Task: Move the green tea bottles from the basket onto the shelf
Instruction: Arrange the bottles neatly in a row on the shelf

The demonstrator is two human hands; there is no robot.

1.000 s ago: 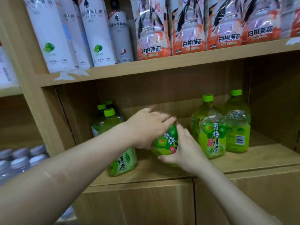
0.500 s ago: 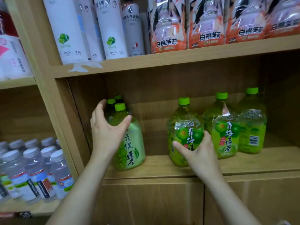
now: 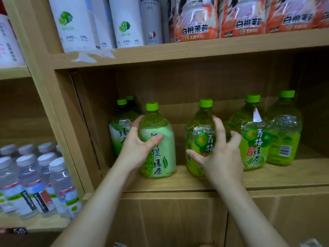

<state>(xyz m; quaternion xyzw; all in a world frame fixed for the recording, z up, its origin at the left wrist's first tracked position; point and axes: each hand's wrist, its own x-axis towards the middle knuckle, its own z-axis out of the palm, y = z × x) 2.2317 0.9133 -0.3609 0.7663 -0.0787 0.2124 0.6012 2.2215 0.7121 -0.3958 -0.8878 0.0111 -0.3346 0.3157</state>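
Note:
Several green tea bottles with green caps stand on the wooden shelf (image 3: pixel 293 175). My left hand (image 3: pixel 137 150) grips the pale-labelled green tea bottle (image 3: pixel 158 166) at the front left, thumb across its label. My right hand (image 3: pixel 220 157) is spread in front of the plum green tea bottle (image 3: pixel 199 136) in the middle; its fingers are apart and barely touch it. Two more plum bottles (image 3: pixel 254 139) (image 3: pixel 284 138) stand to the right. Two further green tea bottles (image 3: pixel 119 132) stand behind the left one. The basket is out of view.
White bottles (image 3: pixel 74 24) and orange peach-jasmine packs (image 3: pixel 195 20) fill the shelf above. Several water bottles (image 3: pixel 35 175) stand in the lower left bay, past the upright divider (image 3: pixel 58 122). Closed cabinet doors (image 3: pixel 169 220) lie below the shelf.
Both hands first set the plum bottle upright on the shelf. My left hand then moved to the pale-labelled bottle and closed on it. My right hand has loosened from the plum bottle.

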